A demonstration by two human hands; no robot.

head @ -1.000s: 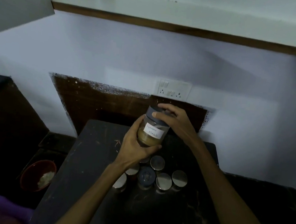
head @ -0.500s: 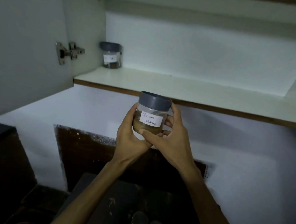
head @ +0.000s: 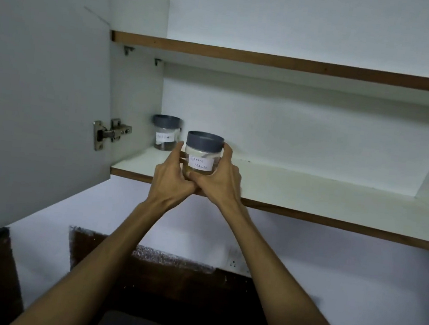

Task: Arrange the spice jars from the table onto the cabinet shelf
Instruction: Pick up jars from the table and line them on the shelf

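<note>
**Fingers of both hands wrapped round the Garam Masala jar at the lower shelf**

Fingers (head: 227, 151) of the right hand (head: 219, 180) curl round the right side of the Garam Masala jar (head: 202, 155), one fingertip reaching up to the edge of its grey lid (head: 205, 140). The left hand (head: 172, 173) grips the jar from the other side, its fingers bent round the left wall and its thumb tucked low in front, meeting the right thumb under the white label (head: 200, 162). The label faces the camera and reads "Garam Masala" in handwriting. Brownish powder shows through the clear wall below the label.

The jar stands upright, held at the front part of the lower cabinet shelf (head: 310, 196); whether its base touches the shelf board cannot be told, since the hands cover it. Both forearms rise from the bottom of the view and converge at the jar.

Behind and to the left, in the back corner of the same shelf, stands a second jar (head: 165, 133) with a grey lid and a white label too blurred to read, apart from the held one. An upper shelf (head: 297, 65) with a brown edge runs above. The open cabinet door (head: 38, 91) hangs at the left, its metal hinge (head: 110, 131) near the second jar. Below the cabinet is a pale wall (head: 355, 269) with a dark brown patch (head: 143, 274).
</note>
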